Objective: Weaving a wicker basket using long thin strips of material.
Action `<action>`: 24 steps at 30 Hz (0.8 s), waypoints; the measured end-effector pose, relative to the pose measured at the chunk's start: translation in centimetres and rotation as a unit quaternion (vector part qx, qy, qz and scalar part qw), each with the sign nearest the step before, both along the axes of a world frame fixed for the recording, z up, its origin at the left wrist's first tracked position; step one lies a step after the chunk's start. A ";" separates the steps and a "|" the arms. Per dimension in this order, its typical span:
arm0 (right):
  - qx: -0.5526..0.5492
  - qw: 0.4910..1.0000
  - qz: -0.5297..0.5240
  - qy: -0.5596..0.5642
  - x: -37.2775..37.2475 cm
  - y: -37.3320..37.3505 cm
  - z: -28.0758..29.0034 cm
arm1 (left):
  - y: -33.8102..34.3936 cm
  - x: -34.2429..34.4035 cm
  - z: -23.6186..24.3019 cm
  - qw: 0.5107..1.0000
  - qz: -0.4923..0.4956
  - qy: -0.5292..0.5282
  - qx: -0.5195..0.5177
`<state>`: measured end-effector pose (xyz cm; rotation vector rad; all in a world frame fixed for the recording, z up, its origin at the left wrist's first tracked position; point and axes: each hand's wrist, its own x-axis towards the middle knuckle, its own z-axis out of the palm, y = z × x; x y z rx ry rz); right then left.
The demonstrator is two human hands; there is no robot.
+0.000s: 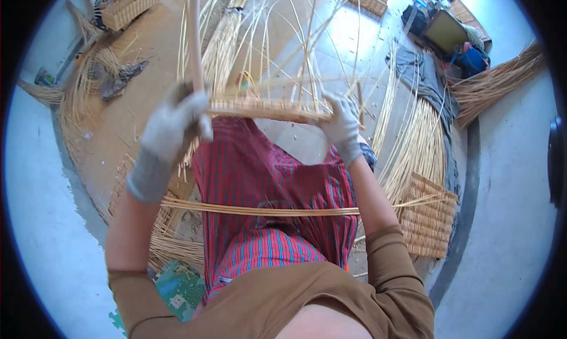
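Nearest the viewer are the person's brown sleeves (404,268), with a red checked cloth (254,168) spread over the lap. A few thin canes (260,209) lie crosswise over the cloth, passing behind both forearms. Beyond them, the two gloved hands are held apart, one at each end of a woven piece (266,110) raised above the far edge of the cloth. The left hand (180,123) is closed around an upright stick (195,43); blur prevents telling whether it also grips the woven piece. The right hand (342,120) is clamped on the piece's right end. Long, loose stems fan upward beyond the piece. To the left on the floor is a green mat (177,289); to the right, a woven panel (430,218) leans beside a spread bundle of stalks (416,144), partly bordered by a grey cloth (416,73). Farther off, a darker bundle of twigs (499,85) rests against the right wall, and a rectangular basket (131,9) stands at upper left.
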<state>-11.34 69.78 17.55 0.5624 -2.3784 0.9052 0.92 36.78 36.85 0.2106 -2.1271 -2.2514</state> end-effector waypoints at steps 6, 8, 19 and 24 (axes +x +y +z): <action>0.181 0.968 0.038 0.168 6.7 6.0 0.0 | -1.8 11.1 -3.8 0.997 -0.052 -0.049 -0.014; 0.175 0.967 -0.038 0.182 7.4 6.4 0.8 | -2.7 10.1 -5.4 0.996 -0.064 -0.063 -0.023; 0.286 0.944 -0.133 -0.098 3.2 0.8 -5.0 | -8.9 -13.2 -23.1 0.945 -0.292 -0.134 -0.067; 0.139 0.987 0.083 -0.017 9.5 -7.5 -0.7 | -9.0 -12.8 -24.5 0.943 -0.283 -0.170 -0.030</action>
